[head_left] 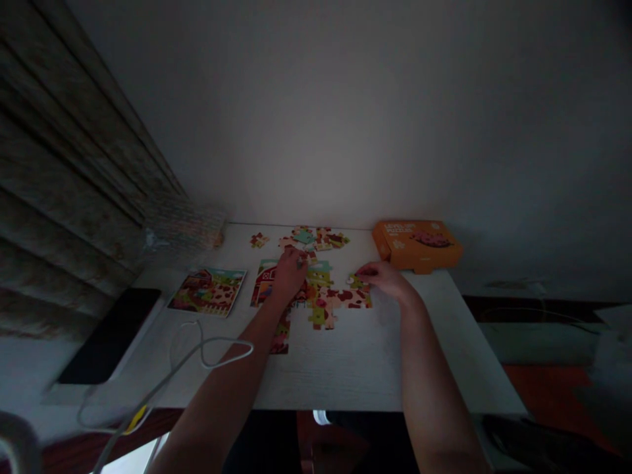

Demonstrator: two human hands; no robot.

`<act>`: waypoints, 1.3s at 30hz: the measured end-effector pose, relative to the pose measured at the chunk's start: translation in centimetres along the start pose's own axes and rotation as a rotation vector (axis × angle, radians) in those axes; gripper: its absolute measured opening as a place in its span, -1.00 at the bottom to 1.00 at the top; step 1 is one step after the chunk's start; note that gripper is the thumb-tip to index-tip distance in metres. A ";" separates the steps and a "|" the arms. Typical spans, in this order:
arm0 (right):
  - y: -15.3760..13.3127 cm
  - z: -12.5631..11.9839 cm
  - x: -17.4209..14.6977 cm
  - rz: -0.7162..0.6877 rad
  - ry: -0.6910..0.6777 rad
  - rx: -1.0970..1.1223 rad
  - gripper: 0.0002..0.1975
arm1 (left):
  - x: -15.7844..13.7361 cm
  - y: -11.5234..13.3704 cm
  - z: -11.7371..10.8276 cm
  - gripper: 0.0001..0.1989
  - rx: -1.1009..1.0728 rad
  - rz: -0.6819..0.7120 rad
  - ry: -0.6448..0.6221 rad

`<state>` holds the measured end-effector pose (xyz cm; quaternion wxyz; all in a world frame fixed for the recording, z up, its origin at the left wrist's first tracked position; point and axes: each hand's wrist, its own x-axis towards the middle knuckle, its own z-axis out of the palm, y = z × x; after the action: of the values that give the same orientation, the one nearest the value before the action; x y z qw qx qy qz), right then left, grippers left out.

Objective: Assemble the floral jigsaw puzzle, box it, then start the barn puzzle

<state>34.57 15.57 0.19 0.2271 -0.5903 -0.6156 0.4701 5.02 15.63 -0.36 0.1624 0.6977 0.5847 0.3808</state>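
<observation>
A partly joined jigsaw puzzle [323, 299] with a farm picture, a red barn and a brown-spotted cow, lies on the white table [340, 368]. My right hand [390, 280] is at its right side, fingertips pinching a green-and-white puzzle piece [354, 281] just above the cow's back. Over the barn part reaches my left hand [291, 270], its fingers curled close to the loose pieces; whatever they hold is hidden. Behind it lies a pile of loose puzzle pieces [320, 238], some overlapping.
An orange puzzle box [419, 245] stands at the back right. To the left are a picture card [208, 291] of the farm scene, a dark phone-like slab [111, 336], a white cable [197, 349] and clear plastic wrap [182, 227]. One piece [259, 240] lies apart.
</observation>
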 end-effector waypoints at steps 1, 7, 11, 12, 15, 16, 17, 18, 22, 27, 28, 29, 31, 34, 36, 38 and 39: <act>0.1 0.1 0.1 -0.007 -0.002 -0.001 -0.82 | 0.0 0.1 0.0 -0.85 -0.004 0.010 -0.017; 0.3 0.3 0.2 -0.039 0.001 -0.029 -0.84 | -0.3 0.6 -0.3 -0.84 0.014 0.003 -0.058; -0.1 0.0 0.0 -0.072 0.049 -0.061 -0.85 | -0.5 1.0 -0.4 -0.84 0.015 0.012 -0.067; -0.2 -0.1 0.0 -0.078 0.066 -0.074 -0.85 | -0.5 1.0 -0.4 -0.84 0.011 0.013 -0.068; -0.3 -0.4 -0.1 -0.067 0.095 -0.102 -0.83 | -0.5 1.0 -0.5 -0.83 0.005 0.007 -0.073; -0.3 -0.4 -0.2 -0.061 0.098 -0.107 -0.83 | -0.4 1.0 -0.6 -0.83 0.009 0.006 -0.074; -0.3 -0.4 -0.2 -0.056 0.099 -0.111 -0.85 | -0.4 1.0 -0.7 -0.82 0.019 0.006 -0.073; -0.3 -0.4 -0.3 -0.052 0.094 -0.117 -0.87 | -0.5 1.1 -0.8 -0.81 0.033 0.011 -0.075; -0.3 -0.1 -0.7 -0.056 0.065 -0.175 -0.76 | -1.7 2.8 -1.0 -0.77 0.077 0.122 -0.180; -0.6 0.2 -0.8 -0.111 0.050 -0.220 -0.81 | -5.4 6.7 0.3 -0.73 0.094 0.435 -0.530; -0.6 0.2 -0.8 -0.114 0.042 -0.217 -0.80 | -6.0 7.4 0.7 -0.70 0.106 0.485 -0.585; -0.6 0.2 -0.7 -0.119 0.034 -0.213 -0.80 | -6.6 7.9 1.0 -0.67 0.124 0.517 -0.622; -0.4 0.2 -0.6 -0.133 0.023 -0.208 -0.79 | -7.1 8.5 1.5 -0.62 0.158 0.542 -0.664; 0.0 0.3 -0.5 -0.151 0.008 -0.195 -0.77 | -7.2 8.5 1.6 -0.60 0.177 0.541 -0.682; 0.2 0.3 -0.4 -0.156 0.006 -0.187 -0.75 | -7.0 8.3 1.6 -0.60 0.173 0.538 -0.688; 0.2 0.3 -0.4 -0.157 0.011 -0.192 -0.74 | -6.8 8.2 1.5 -0.59 0.162 0.531 -0.687; 0.1 0.3 -0.4 -0.155 0.012 -0.199 -0.74 | -6.8 8.2 1.5 -0.59 0.151 0.528 -0.685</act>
<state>34.46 15.05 0.07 0.2069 -0.5635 -0.7015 0.3842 11.58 7.39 1.88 0.1925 0.9192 0.3249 0.1118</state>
